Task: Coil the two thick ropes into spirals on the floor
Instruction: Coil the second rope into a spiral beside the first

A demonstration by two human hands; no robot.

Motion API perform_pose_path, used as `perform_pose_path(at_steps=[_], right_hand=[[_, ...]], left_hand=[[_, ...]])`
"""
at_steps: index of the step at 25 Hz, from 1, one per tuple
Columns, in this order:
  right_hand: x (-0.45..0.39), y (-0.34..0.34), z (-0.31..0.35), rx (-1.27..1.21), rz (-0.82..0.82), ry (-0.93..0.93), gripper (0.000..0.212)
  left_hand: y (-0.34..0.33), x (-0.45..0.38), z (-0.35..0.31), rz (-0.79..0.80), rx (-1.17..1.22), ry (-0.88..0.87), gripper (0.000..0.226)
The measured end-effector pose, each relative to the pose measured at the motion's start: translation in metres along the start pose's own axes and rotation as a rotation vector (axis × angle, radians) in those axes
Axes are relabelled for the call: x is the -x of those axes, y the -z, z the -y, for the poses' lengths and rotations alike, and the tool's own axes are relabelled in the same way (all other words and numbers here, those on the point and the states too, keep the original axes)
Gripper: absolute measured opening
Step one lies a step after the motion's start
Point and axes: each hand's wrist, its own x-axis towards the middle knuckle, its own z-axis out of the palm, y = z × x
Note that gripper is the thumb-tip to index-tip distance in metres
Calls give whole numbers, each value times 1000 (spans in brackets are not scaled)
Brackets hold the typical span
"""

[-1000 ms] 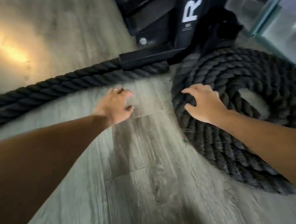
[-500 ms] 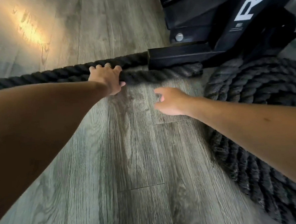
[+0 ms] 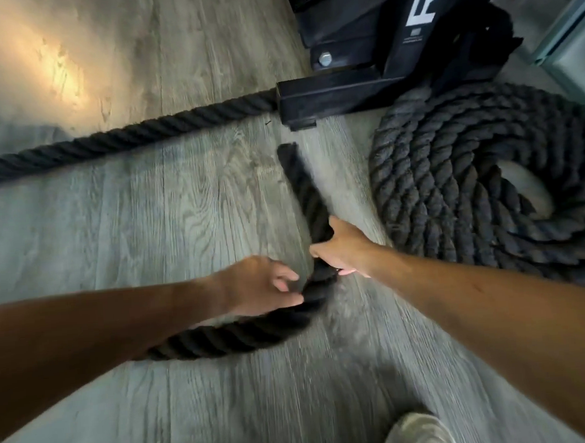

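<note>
A thick black rope lies coiled in a spiral (image 3: 453, 184) on the grey wood floor at the right. The end section of a loose rope (image 3: 302, 186) is bent into a tight curve in the middle of the floor, its tip pointing away from me. My right hand (image 3: 346, 249) grips it just before the bend. My left hand (image 3: 257, 285) holds it at the bend, fingers and thumb curled on it. From there the rope runs left under my left forearm. Another straight stretch of rope (image 3: 125, 139) lies further back, reaching the rack's foot.
A black metal rack base (image 3: 344, 91) with white lettering stands at the back, close to the coil. A glass panel (image 3: 567, 26) rises at the top right. My light shoe (image 3: 417, 433) shows at the bottom edge. Bare floor (image 3: 148, 230) spreads to the left.
My right hand left the coil and crossed to the loose rope. Both hands now hold the rope's end, which has come away from the rack toward me and is bent.
</note>
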Motion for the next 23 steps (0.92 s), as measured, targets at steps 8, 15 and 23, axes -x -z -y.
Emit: perform_pose_path(at_steps=[8, 15, 23], right_hand=[[54, -53, 10, 691, 483, 379, 80], [81, -76, -48, 372, -82, 466, 83], [140, -125, -75, 200, -187, 409, 90]], left_hand=[[9, 89, 68, -177, -378, 184, 73], [-59, 45, 83, -374, -427, 370, 58], [-55, 17, 70, -481, 603, 696, 63]])
